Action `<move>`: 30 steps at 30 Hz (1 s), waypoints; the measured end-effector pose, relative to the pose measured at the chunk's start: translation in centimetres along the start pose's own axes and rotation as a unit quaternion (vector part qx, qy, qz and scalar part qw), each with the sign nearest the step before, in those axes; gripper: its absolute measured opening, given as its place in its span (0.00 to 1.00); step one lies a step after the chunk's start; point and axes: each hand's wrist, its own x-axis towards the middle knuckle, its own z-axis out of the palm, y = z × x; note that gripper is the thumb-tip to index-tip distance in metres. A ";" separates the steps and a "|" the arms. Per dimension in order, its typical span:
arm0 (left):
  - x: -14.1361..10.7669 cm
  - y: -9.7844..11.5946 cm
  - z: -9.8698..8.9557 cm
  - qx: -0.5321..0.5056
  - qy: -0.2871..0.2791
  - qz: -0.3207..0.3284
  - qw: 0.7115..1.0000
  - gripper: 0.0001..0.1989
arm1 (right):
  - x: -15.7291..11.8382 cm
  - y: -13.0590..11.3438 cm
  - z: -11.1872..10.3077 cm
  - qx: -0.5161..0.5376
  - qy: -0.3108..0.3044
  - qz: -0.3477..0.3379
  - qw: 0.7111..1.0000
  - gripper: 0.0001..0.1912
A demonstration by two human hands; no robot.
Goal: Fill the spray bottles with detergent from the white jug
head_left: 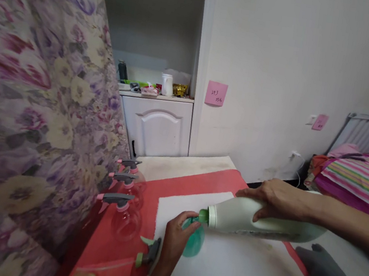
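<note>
My right hand (270, 200) grips a large pale green bottle (235, 218) from above, tipped onto its side. Its green spout (204, 216) meets the mouth of a small round green spray bottle (194, 242) that stands on a white cloth (230, 266). Closed around the neck of that small bottle are the fingers of my left hand (178, 232). I cannot tell whether liquid is flowing. Left of my left wrist lies a loose spray head (149, 254), grey with a green collar.
Several clear spray bottles (126, 224) with pink and grey heads line the table's left side. Beneath the cloth is a red cover (150, 207). A floral curtain (35, 109) hangs at left, a white cabinet (161, 129) stands behind, and a bed (368, 172) is at right.
</note>
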 end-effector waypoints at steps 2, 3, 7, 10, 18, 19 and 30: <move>0.0 -0.2 0.0 0.000 0.000 0.000 1.000 0.10 | 0.0 -0.1 0.0 -0.004 -0.001 0.002 1.000 0.28; 0.0 -0.2 0.0 0.000 0.000 -0.001 1.000 0.10 | 0.0 -0.1 0.0 -0.005 -0.001 0.003 1.000 0.28; 0.1 -0.4 0.0 0.001 0.000 -0.003 1.000 0.09 | 0.1 0.1 0.1 -0.005 0.000 0.004 1.000 0.29; 0.2 -0.3 0.1 0.000 -0.001 -0.002 1.000 0.09 | 0.1 0.3 0.3 -0.006 0.002 -0.001 1.000 0.30; 0.1 -0.3 0.1 -0.001 0.000 -0.001 1.000 0.10 | 0.1 -0.1 -0.1 -0.012 0.004 -0.002 1.000 0.28; 0.1 -0.3 0.1 -0.001 0.000 -0.001 1.000 0.09 | 0.1 -0.1 -0.2 -0.010 0.005 -0.001 1.000 0.28; 0.0 0.0 0.0 0.002 -0.001 -0.002 1.000 0.10 | 0.0 0.0 -0.1 -0.026 0.007 -0.001 1.000 0.29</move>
